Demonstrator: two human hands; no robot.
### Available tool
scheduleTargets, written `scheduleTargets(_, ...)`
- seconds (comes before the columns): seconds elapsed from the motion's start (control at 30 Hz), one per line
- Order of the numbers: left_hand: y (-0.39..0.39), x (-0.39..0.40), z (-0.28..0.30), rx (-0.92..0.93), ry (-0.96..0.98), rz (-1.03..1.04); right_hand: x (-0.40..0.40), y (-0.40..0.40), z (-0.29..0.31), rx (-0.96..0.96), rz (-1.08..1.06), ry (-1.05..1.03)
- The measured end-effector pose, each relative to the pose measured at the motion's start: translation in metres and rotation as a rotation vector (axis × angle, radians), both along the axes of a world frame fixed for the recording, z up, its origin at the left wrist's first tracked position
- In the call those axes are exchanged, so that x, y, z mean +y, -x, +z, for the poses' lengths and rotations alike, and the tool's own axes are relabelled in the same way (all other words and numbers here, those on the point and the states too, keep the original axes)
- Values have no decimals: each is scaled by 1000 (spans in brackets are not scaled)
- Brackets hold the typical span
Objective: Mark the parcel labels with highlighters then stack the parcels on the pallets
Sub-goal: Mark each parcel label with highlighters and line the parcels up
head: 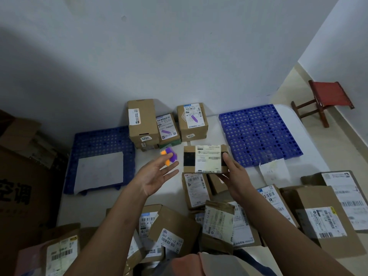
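Observation:
My right hand (234, 176) grips a small brown parcel (207, 159) by its right end, thumb on the white label, lifted above the white table. My left hand (157, 174) reaches forward with fingers mostly straight. At its fingertips are a purple and an orange highlighter (169, 156), blurred and seemingly pinched between thumb and first finger. A blue pallet (258, 134) lies at the right. Another blue pallet (103, 140) at the left carries a white sheet (99, 172). Between the pallets stand boxes, two with purple marks on their labels (193, 118) (166, 127).
Several labelled parcels (322, 218) crowd the near edge of the table and its right side. A loose slip of paper (274, 170) lies by the right pallet. A large carton (20, 186) stands at the left, a red stool (326, 98) on the floor far right.

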State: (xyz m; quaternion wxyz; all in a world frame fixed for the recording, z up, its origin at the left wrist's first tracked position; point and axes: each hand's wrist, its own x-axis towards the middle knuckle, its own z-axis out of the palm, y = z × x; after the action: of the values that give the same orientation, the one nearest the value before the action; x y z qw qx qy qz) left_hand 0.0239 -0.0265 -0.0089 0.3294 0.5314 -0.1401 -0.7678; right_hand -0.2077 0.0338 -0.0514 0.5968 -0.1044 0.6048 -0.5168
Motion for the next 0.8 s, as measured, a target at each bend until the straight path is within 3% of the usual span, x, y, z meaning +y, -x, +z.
scheduleTargets(0.13,-15,0,-11,-33,-49,73,0,15,-29,211,-63,-232)
scheduleTargets(0.3,-32,7,-28,-88,-153,170,-5,-3,-50,329,306,-370)
scheduleTargets(0.4,-36,12,-34,-112,-209,160,-17,-18,-55,501,436,-386)
scheduleTargets(0.6,-34,18,-44,-146,-221,114,-29,-7,-63,735,373,-358)
scheduleTargets(0.8,-12,18,-45,-191,-123,-82,-28,23,-71,846,307,-427)
